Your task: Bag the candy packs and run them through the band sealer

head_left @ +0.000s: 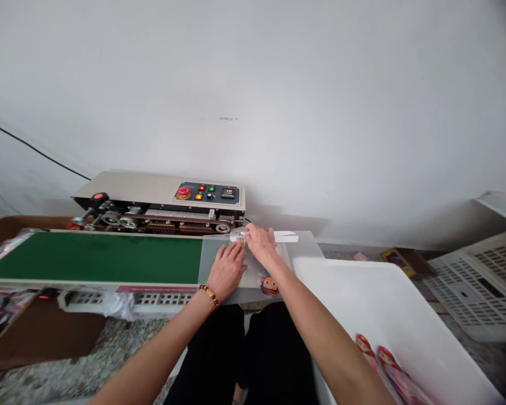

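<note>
At the right end of the green conveyor belt (109,256) lies a clear plastic bag (253,275) with a printed cartoon figure (270,285) showing at its lower right. My left hand (227,270) rests on the bag with its fingers stretched out flat. The fingers of my right hand (259,242) are closed on the bag's top edge, beside a small white label with a barcode (238,238). Just left of my hands is the intake end of a band sealing machine (152,197). My right hand and forearm hide part of the bag.
A white tub (354,281) at the right holds several cartoon-figure pieces (388,360). White strips (285,237) lie behind my right hand. Cardboard boxes (54,326) stand at the left, and a white plastic crate (468,292) stands at far right. The wall rises behind the machine.
</note>
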`<action>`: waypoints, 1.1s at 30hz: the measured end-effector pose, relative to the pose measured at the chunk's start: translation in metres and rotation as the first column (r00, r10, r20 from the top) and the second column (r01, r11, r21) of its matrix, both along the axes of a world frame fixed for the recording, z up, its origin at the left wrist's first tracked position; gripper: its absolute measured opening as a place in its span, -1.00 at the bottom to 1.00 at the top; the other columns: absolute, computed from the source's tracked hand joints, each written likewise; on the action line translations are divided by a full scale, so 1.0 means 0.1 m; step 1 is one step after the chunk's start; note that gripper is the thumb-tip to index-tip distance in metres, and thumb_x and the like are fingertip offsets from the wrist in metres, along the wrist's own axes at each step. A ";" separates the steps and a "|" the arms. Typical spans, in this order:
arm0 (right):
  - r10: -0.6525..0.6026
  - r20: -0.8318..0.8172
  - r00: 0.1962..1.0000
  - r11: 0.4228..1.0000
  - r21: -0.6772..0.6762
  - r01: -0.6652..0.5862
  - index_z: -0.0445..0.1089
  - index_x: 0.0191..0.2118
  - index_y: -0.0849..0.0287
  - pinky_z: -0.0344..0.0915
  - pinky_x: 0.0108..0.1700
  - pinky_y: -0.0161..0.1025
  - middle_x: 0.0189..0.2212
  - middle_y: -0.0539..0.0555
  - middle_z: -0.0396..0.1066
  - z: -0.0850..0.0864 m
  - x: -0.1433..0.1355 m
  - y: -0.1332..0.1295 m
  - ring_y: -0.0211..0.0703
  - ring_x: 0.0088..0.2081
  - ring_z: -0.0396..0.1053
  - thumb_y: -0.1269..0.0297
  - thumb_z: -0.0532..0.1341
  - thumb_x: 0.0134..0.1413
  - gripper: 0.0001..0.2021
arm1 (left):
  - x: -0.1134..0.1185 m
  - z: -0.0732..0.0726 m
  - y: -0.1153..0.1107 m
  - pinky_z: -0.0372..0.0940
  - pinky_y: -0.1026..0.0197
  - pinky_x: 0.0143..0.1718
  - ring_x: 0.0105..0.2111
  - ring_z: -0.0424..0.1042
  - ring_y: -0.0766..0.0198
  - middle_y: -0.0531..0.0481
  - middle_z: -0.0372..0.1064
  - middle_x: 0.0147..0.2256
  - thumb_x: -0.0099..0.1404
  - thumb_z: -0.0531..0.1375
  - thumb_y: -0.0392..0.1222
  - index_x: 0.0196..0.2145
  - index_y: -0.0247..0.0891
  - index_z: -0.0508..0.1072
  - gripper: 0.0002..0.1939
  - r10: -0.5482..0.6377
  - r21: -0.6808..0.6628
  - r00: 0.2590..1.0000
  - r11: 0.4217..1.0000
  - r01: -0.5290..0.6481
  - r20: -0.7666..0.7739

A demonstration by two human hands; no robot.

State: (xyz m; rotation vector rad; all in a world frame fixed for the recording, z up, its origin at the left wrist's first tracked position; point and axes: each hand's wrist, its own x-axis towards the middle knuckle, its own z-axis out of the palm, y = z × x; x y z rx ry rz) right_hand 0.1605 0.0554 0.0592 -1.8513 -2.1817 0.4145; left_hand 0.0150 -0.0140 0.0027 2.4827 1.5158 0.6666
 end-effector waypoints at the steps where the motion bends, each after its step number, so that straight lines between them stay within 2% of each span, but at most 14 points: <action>1: 0.008 0.027 1.000 0.999 0.031 -0.009 0.41 0.03 0.12 0.06 0.12 -0.03 -0.05 0.19 0.53 0.01 0.03 -0.04 0.01 0.00 0.43 0.40 0.05 0.34 -0.73 | 0.02 0.00 0.01 0.05 -0.25 0.35 0.31 0.21 -0.07 -0.31 0.25 0.29 0.38 0.08 -0.30 0.23 -0.34 0.33 -0.52 0.021 0.001 0.999 1.000 -0.021 -0.036; 6: 0.024 0.125 0.992 0.968 0.244 -0.055 0.45 0.04 0.12 -0.04 0.24 0.10 0.07 0.19 0.48 -0.06 0.49 -0.48 0.07 0.11 0.35 0.35 0.04 0.39 -0.72 | 0.00 -0.04 0.05 -0.01 -0.26 0.38 0.31 0.21 -0.07 -0.32 0.21 0.31 0.41 0.04 -0.26 0.26 -0.34 0.32 -0.51 0.149 0.006 0.987 0.989 -0.149 -0.068; 9: 0.037 0.169 0.985 0.968 0.237 -0.078 0.41 0.15 0.09 -0.13 0.30 0.26 0.21 0.18 0.38 -0.24 0.79 -0.78 0.13 0.26 0.21 0.32 -0.01 0.42 -0.65 | -0.11 -0.09 0.08 -0.01 -0.24 0.38 0.31 0.21 -0.09 -0.33 0.23 0.30 0.40 0.05 -0.25 0.25 -0.35 0.31 -0.51 0.176 -0.009 0.984 0.984 -0.176 -0.031; 11: 0.062 0.201 0.978 0.974 0.201 -0.103 0.36 0.22 0.08 -0.17 0.30 0.38 0.28 0.19 0.31 -0.35 0.87 -0.89 0.17 0.30 0.15 0.30 -0.04 0.44 -0.61 | -0.28 -0.13 0.10 -0.01 -0.24 0.37 0.29 0.24 -0.10 -0.33 0.26 0.28 0.39 0.06 -0.24 0.23 -0.34 0.33 -0.53 0.185 0.002 0.983 0.983 -0.185 0.015; 14: 0.089 0.204 0.975 0.974 0.188 -0.128 0.33 0.26 0.09 -0.27 0.31 0.50 0.31 0.20 0.25 -0.45 0.74 -0.86 0.23 0.33 0.10 0.27 -0.01 0.44 -0.61 | -0.63 -0.16 0.12 0.00 -0.30 0.36 0.24 0.30 -0.14 -0.33 0.31 0.24 0.36 0.10 -0.21 0.16 -0.32 0.37 -0.57 0.208 0.031 0.976 0.977 -0.210 0.060; 16: 0.124 0.175 0.977 0.969 0.192 -0.157 0.33 0.26 0.08 -0.36 0.31 0.54 0.32 0.19 0.24 -0.45 0.54 -0.75 0.24 0.34 0.09 0.27 0.02 0.45 -0.62 | -0.83 -0.13 0.12 -0.08 -0.43 0.34 0.23 0.31 -0.20 -0.35 0.32 0.23 0.36 0.11 -0.22 0.13 -0.30 0.37 -0.60 0.252 0.052 0.966 0.966 -0.255 0.059; 18: 0.157 0.139 0.978 0.964 0.194 -0.182 0.33 0.25 0.06 -0.42 0.32 0.53 0.33 0.18 0.22 -0.43 0.32 -0.63 0.23 0.34 0.08 0.28 0.01 0.46 -0.64 | -0.89 -0.08 0.11 -0.20 -0.51 0.34 0.24 0.30 -0.22 -0.30 0.33 0.23 0.36 0.08 -0.24 0.11 -0.23 0.38 -0.62 0.285 0.079 0.956 0.954 -0.290 0.068; 20: 0.185 0.095 0.978 0.962 0.187 -0.200 0.34 0.24 0.05 -0.43 0.33 0.53 0.34 0.17 0.21 -0.40 0.15 -0.53 0.23 0.33 0.10 0.28 -0.01 0.47 -0.64 | -0.78 -0.04 0.08 -0.18 -0.44 0.37 0.24 0.31 -0.14 -0.25 0.36 0.21 0.38 0.04 -0.25 0.10 -0.16 0.40 -0.64 0.225 0.079 0.970 0.969 -0.232 0.093; 22: 0.202 0.036 0.979 0.962 0.178 -0.205 0.32 0.25 0.06 -0.41 0.32 0.53 0.34 0.17 0.21 -0.37 0.09 -0.50 0.22 0.32 0.12 0.30 -0.02 0.47 -0.64 | -0.52 -0.02 0.06 -0.04 -0.27 0.39 0.25 0.32 -0.03 -0.22 0.37 0.20 0.39 0.00 -0.27 0.11 -0.17 0.41 -0.61 0.082 0.054 0.990 0.995 -0.089 0.110; 24: 0.185 -0.006 0.983 0.967 0.181 -0.181 0.30 0.26 0.05 -0.39 0.33 0.51 0.32 0.15 0.24 -0.36 0.15 -0.53 0.16 0.33 0.13 0.34 -0.03 0.46 -0.63 | -0.23 -0.03 0.06 0.02 -0.17 0.39 0.30 0.24 0.02 -0.24 0.29 0.26 0.38 0.00 -0.29 0.20 -0.25 0.36 -0.54 -0.031 0.031 0.995 0.999 0.028 0.094; 27: 0.103 -0.008 0.995 0.977 0.187 -0.100 0.33 0.22 0.07 -0.38 0.34 0.45 0.27 0.16 0.32 -0.33 0.37 -0.58 0.11 0.31 0.16 0.40 0.00 0.41 -0.63 | 0.05 -0.05 0.08 -0.01 -0.19 0.39 0.36 0.13 -0.01 -0.27 0.18 0.33 0.36 0.03 -0.30 0.29 -0.32 0.25 -0.45 -0.084 0.001 0.996 0.996 0.084 0.034; 28: 0.085 -0.002 0.996 0.979 0.185 -0.083 0.35 0.19 0.09 -0.33 0.35 0.40 0.24 0.16 0.36 -0.31 0.43 -0.59 0.10 0.28 0.20 0.40 0.01 0.40 -0.64 | 0.09 -0.05 0.08 -0.01 -0.20 0.39 0.36 0.12 -0.01 -0.28 0.17 0.34 0.36 0.03 -0.30 0.29 -0.33 0.24 -0.45 -0.085 -0.008 0.996 0.996 0.085 0.015; 30: 0.067 -0.014 0.998 0.983 0.173 -0.064 0.39 0.14 0.13 -0.10 0.34 0.22 0.16 0.18 0.42 -0.27 0.49 -0.55 0.06 0.20 0.29 0.40 0.02 0.39 -0.67 | 0.10 -0.06 0.07 -0.02 -0.20 0.40 0.36 0.13 -0.02 -0.29 0.16 0.34 0.36 0.03 -0.31 0.29 -0.35 0.24 -0.45 -0.084 -0.014 0.996 0.996 0.084 -0.013; 33: 0.019 -0.014 1.000 0.994 0.108 -0.017 0.43 0.07 0.16 0.16 0.17 -0.02 0.06 0.20 0.47 -0.20 0.38 -0.35 0.01 0.10 0.38 0.37 -0.02 0.42 -0.69 | 0.06 -0.07 0.01 -0.07 -0.22 0.41 0.37 0.11 -0.02 -0.29 0.14 0.35 0.36 0.04 -0.31 0.30 -0.36 0.22 -0.44 -0.119 -0.010 0.992 0.993 0.119 -0.045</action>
